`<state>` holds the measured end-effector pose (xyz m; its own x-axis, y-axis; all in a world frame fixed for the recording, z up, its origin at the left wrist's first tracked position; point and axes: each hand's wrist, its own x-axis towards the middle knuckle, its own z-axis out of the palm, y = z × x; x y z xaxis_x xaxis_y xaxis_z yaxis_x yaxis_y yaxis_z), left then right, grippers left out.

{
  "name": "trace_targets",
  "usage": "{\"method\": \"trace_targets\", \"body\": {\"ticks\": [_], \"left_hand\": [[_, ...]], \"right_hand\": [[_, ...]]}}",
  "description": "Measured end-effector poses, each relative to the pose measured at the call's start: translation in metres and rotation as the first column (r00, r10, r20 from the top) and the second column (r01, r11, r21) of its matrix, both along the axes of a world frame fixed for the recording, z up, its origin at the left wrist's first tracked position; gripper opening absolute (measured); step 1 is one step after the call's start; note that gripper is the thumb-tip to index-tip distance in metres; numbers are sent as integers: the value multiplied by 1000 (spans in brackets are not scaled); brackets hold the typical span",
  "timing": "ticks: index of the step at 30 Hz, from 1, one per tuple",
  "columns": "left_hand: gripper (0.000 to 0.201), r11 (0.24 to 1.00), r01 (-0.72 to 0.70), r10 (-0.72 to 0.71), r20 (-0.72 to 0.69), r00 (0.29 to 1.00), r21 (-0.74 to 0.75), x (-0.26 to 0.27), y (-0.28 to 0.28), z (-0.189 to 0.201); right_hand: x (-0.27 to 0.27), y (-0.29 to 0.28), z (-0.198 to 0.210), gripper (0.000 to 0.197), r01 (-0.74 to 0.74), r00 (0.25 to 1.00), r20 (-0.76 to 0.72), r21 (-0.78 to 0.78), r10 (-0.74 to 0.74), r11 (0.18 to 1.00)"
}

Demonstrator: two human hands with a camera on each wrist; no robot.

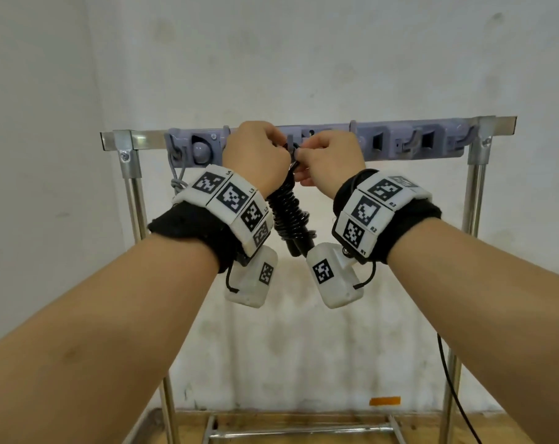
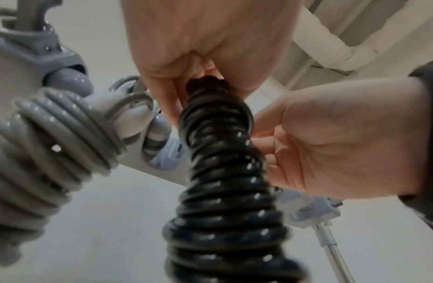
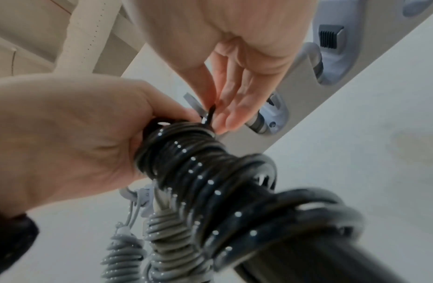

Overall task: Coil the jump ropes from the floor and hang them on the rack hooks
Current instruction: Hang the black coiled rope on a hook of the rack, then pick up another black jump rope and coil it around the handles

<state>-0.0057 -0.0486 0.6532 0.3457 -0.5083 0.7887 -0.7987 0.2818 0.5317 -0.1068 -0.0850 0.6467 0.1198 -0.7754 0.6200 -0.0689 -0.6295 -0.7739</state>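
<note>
A black jump rope [image 1: 287, 213], wound into a tight coil, hangs between my raised hands in front of the grey hook rail [image 1: 396, 141]. My left hand [image 1: 255, 152] grips the top of the black coil [image 2: 220, 172]. My right hand [image 1: 329, 155] pinches a small black loop [image 3: 210, 113] at the top of the coil, close against a hook [image 3: 193, 101] on the rail. The rope's black handles [image 1: 299, 243] dangle below. A grey jump rope [image 1: 179, 177], also coiled, hangs from the far-left hook; it shows again in the wrist views [image 2: 53, 143] [image 3: 137, 249].
The rail sits on a metal rack [image 1: 131, 174] against a white wall. More hooks [image 1: 412, 139] on the right carry nothing. A thin black cable [image 1: 448, 379] hangs by the right post. The rack's base bars [image 1: 297, 429] lie on a wooden floor.
</note>
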Motion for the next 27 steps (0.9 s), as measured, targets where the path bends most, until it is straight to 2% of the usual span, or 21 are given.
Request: {"method": "trace_targets", "body": {"ticks": [6, 9, 11, 14, 16, 18, 20, 24, 27], "left_hand": [[12, 997, -73, 72, 67, 995, 9, -1, 10, 1], [17, 995, -101, 101, 125, 987, -10, -6, 14, -4], [21, 994, -107, 108, 180, 978, -13, -8, 18, -10], [24, 997, -66, 74, 238, 968, -42, -8, 26, -19], [22, 993, -19, 50, 281, 958, -113, -6, 35, -28], [20, 979, 43, 30, 346, 938, -200, -5, 46, -41], [20, 973, 72, 21, 396, 918, -220, -6, 58, -61], [17, 989, 144, -140, 387, 912, 19, -9, 82, -119], [15, 949, 171, -263, 365, 893, 264, -12, 97, -179]], "right_hand": [[7, 2, -7, 18, -15, 999, 34, 1, 15, 1000], [4, 8, -9, 21, -35, 998, 46, 13, 34, 999], [1, 14, -13, 15, -28, 999, 17, 3, 28, 1000], [-7, 21, -24, 19, 4, 1000, -22, -14, -4, 1000], [-14, 27, -34, 21, 31, 999, -38, -16, -32, 999], [-24, 34, -48, 15, 45, 997, -59, -17, -46, 999], [-35, 42, -68, 12, 61, 993, -97, -4, -61, 998], [-57, 55, -123, 16, 86, 982, -175, 49, -76, 995], [-70, 66, -183, 20, 75, 967, -253, 125, -41, 989]]}}
